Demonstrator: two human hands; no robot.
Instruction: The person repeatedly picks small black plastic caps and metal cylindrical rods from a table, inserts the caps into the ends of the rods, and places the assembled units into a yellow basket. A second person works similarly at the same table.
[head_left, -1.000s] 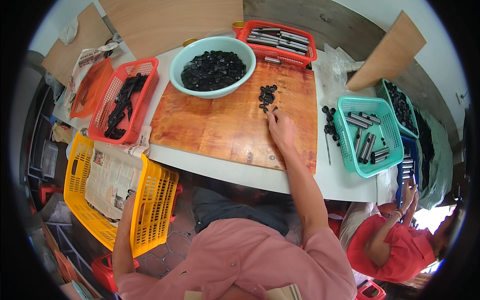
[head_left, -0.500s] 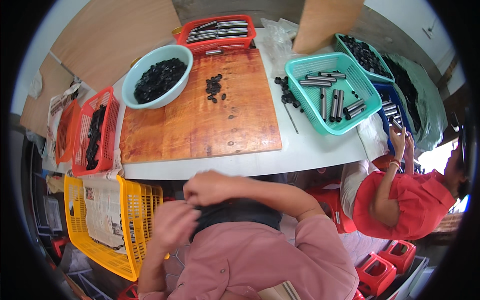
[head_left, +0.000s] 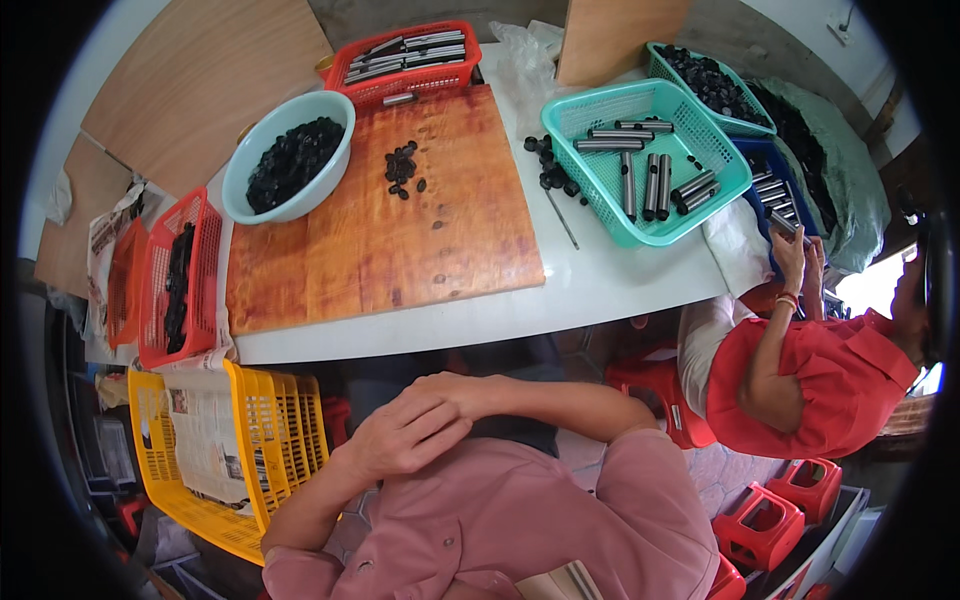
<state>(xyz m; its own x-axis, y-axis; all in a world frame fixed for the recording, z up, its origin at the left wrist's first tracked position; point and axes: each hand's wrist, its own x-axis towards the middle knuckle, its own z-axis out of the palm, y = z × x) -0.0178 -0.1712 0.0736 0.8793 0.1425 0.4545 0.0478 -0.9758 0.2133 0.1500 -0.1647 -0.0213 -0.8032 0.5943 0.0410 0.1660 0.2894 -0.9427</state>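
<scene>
Both my hands are drawn in against my body, below the table edge. My left hand (head_left: 400,440) lies flat with its fingers loosely apart and holds nothing. My right hand (head_left: 452,386) rests just above it, touching it and partly covered, so its grip is unclear. On the white table (head_left: 600,290) lies a wooden board (head_left: 400,250) with a small pile of black parts (head_left: 402,168) near its far edge. A light-blue bowl (head_left: 240,190) full of black parts stands at the board's far left corner. Neither hand touches the table.
A red basket of metal tubes (head_left: 410,60) sits behind the board and a teal basket of tubes (head_left: 650,165) to its right, with loose black parts (head_left: 550,165) beside it. Red (head_left: 180,280), orange and yellow (head_left: 270,440) baskets stand at left. A person in red (head_left: 800,380) works at right, near red stools (head_left: 770,520).
My right hand has left the black parts on the board and come back to my body. Both hands now meet at my lap, and the view has shifted left.
</scene>
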